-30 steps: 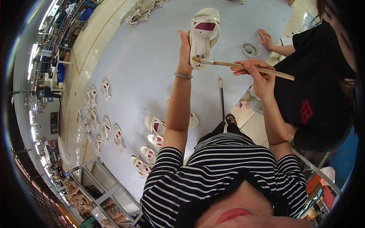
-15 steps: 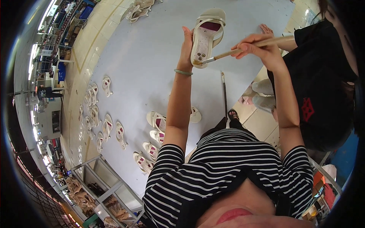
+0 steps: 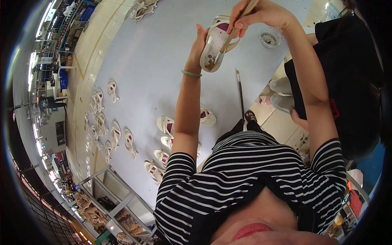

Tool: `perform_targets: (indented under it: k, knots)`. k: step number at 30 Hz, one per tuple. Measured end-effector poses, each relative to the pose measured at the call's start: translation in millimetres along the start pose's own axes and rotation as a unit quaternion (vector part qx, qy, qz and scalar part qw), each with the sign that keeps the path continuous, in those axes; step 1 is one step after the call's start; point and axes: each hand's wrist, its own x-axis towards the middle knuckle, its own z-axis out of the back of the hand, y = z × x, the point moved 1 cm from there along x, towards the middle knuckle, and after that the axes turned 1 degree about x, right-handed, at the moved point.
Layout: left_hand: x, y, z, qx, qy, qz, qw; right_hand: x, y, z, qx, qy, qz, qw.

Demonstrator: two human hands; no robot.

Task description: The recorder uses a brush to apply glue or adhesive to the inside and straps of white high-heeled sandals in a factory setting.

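My left hand (image 3: 199,44) grips a white sandal (image 3: 215,44) by its side and holds it up over the grey table (image 3: 155,61), sole toward me. My right hand (image 3: 261,13) pinches a thin wooden-handled brush (image 3: 228,41) whose tip rests on the lower part of the sandal's sole. A green bangle (image 3: 191,74) sits on my left wrist. I wear a black and white striped shirt.
Several white sandals (image 3: 165,124) lie on the table near me, and more (image 3: 100,118) line its left edge. A second brush (image 3: 240,94) lies on the table. A small glass jar (image 3: 270,38) stands at the right, beside a person in black (image 3: 343,81). Metal racks (image 3: 110,200) stand below.
My right hand swung the brush from lying level across the sandal to pointing steeply down, with its tip now low on the sole. Both hands and the sandal sit higher in the picture.
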Motion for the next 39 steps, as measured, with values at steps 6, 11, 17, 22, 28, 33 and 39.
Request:
perform_targets:
  k: [6,11,17,22,28,33,39]
  knots:
    - [-8,-4,-5,0.007,0.003,0.025,1.000,26,8,5,-0.004,0.072,-0.009,0.997]
    - [-13,-9,-8,0.065,-0.007,0.036,0.997,45,13,5,-0.023,0.136,-0.013,0.990]
    - [-19,-11,-11,0.089,-0.042,0.054,0.994,52,14,1,-0.023,0.164,-0.011,0.986]
    - [-21,-7,-7,0.090,-0.040,0.070,0.993,53,13,2,-0.024,0.171,-0.014,0.985]
    - [-24,-9,-14,0.054,-0.012,0.077,0.996,48,10,7,-0.033,0.157,-0.015,0.987]
    - [-19,3,-5,0.036,0.016,0.090,0.995,44,7,13,-0.051,0.135,-0.010,0.990]
    - [-17,26,4,-0.035,0.012,0.097,0.995,29,5,18,-0.104,0.057,-0.026,0.993]
